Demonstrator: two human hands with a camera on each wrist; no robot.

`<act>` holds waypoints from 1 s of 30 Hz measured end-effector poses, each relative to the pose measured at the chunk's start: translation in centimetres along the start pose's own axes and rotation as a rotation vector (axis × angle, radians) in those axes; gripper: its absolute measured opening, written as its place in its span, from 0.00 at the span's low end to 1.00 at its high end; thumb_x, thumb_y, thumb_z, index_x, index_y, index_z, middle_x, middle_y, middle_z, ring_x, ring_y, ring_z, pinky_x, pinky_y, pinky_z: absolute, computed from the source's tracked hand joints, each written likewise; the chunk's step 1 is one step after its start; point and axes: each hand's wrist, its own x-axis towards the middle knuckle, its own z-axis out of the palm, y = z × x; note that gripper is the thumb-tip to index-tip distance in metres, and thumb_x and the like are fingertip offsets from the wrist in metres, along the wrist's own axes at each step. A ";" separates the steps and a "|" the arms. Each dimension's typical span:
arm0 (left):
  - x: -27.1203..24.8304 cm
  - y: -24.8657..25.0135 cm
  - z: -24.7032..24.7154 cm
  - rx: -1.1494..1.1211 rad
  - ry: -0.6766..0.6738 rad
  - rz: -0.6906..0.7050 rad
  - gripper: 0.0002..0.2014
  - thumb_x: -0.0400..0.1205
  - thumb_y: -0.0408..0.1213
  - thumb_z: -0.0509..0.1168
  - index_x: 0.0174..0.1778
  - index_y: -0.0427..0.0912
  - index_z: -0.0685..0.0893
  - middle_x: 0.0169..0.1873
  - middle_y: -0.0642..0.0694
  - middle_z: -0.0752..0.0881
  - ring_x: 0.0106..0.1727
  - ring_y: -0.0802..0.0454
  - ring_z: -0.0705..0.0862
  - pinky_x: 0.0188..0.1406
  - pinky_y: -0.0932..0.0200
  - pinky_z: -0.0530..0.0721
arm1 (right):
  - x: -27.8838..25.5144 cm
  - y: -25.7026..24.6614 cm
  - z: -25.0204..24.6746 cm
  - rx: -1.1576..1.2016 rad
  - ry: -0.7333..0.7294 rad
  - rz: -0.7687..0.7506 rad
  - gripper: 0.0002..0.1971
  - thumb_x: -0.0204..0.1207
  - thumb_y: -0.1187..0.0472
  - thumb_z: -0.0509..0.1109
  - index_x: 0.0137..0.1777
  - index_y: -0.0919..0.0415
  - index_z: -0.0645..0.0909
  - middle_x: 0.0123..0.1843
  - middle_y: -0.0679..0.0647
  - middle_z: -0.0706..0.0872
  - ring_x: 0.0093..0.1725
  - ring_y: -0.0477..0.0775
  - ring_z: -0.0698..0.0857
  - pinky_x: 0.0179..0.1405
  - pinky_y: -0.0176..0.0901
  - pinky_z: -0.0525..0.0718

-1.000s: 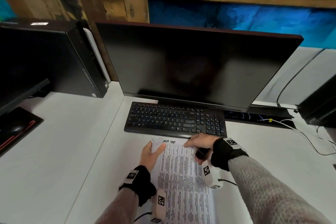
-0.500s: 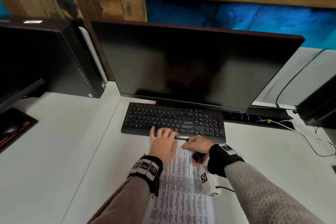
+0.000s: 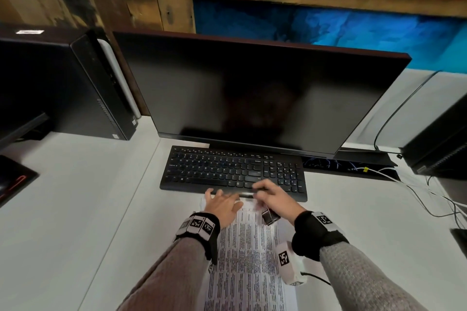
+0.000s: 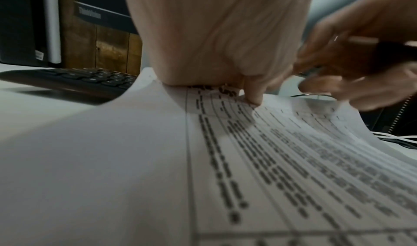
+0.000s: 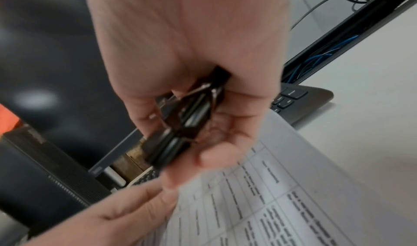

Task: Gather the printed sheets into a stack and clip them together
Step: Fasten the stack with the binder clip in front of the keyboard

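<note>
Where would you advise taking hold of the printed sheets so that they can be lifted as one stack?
Probably at the far short edge of the printed sheets, coming from the keyboard side. There the paper already curls up off the desk beside the flat left hand, so a thumb could slip under. The right hand is busy holding the binder clip.

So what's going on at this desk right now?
A person is getting white printed sheets ready to clip on the white desk in front of a black keyboard. Their left hand presses flat on the top end of the sheets, while their right hand grips a black metal binder clip just above that end. The clip isn't on the paper yet.
</note>
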 end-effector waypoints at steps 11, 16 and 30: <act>0.1 -0.4 0.6 -0.039 0.029 -0.009 0.18 0.88 0.51 0.46 0.60 0.48 0.77 0.63 0.52 0.82 0.64 0.51 0.74 0.76 0.42 0.51 | -1.4 1.8 3.2 -0.192 0.060 -0.090 0.10 0.84 0.51 0.55 0.60 0.53 0.70 0.48 0.54 0.83 0.40 0.50 0.83 0.51 0.54 0.84; 0.2 -0.4 0.9 -0.036 0.055 -0.017 0.16 0.88 0.47 0.46 0.58 0.47 0.77 0.63 0.52 0.82 0.64 0.51 0.74 0.76 0.43 0.50 | -1.6 2.0 3.9 -0.413 -0.025 -0.115 0.28 0.79 0.33 0.54 0.73 0.46 0.60 0.66 0.53 0.69 0.49 0.54 0.86 0.47 0.48 0.85; 0.2 -0.6 0.9 -0.033 0.050 -0.021 0.18 0.87 0.50 0.46 0.60 0.48 0.78 0.64 0.52 0.82 0.65 0.51 0.74 0.76 0.42 0.51 | -0.7 2.4 2.0 -0.248 -0.109 -0.040 0.28 0.74 0.37 0.67 0.72 0.45 0.67 0.57 0.65 0.85 0.48 0.57 0.86 0.55 0.55 0.85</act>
